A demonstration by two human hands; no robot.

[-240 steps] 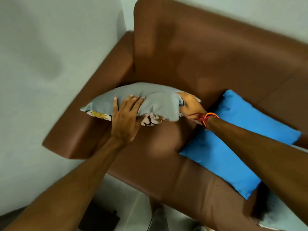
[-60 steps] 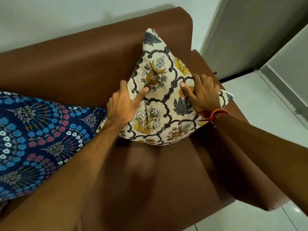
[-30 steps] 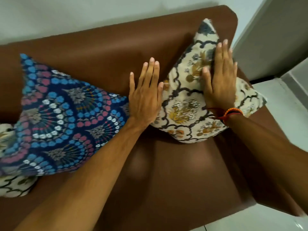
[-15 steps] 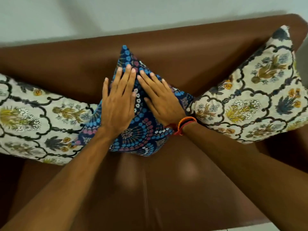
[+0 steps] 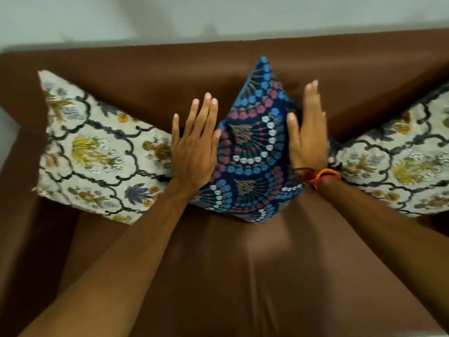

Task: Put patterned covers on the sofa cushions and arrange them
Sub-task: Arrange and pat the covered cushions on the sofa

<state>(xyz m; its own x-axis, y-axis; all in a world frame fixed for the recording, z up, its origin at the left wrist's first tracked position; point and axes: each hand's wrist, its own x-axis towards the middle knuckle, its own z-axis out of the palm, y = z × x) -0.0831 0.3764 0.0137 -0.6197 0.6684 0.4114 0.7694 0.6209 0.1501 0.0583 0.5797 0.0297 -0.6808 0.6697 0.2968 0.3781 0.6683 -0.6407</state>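
Note:
Three covered cushions lean against the backrest of the brown sofa (image 5: 218, 263). A dark blue cushion (image 5: 252, 161) with blue, pink and white dots stands on one corner in the middle. A cream floral cushion (image 5: 97, 152) sits to its left, and another cream floral cushion (image 5: 398, 166) to its right. My left hand (image 5: 194, 147) lies flat with fingers apart on the blue cushion's left edge. My right hand (image 5: 307, 135), with a red and orange thread at the wrist, is flat against its right edge. Neither hand grips anything.
A pale wall (image 5: 218, 15) runs behind the backrest. The sofa's left armrest (image 5: 17, 215) is at the left edge. The seat in front of the cushions is bare brown leather.
Both hands have slid apart from the top middle of the blue cushion to its left and right edges. The view has shifted, so the left cream cushion shows fully.

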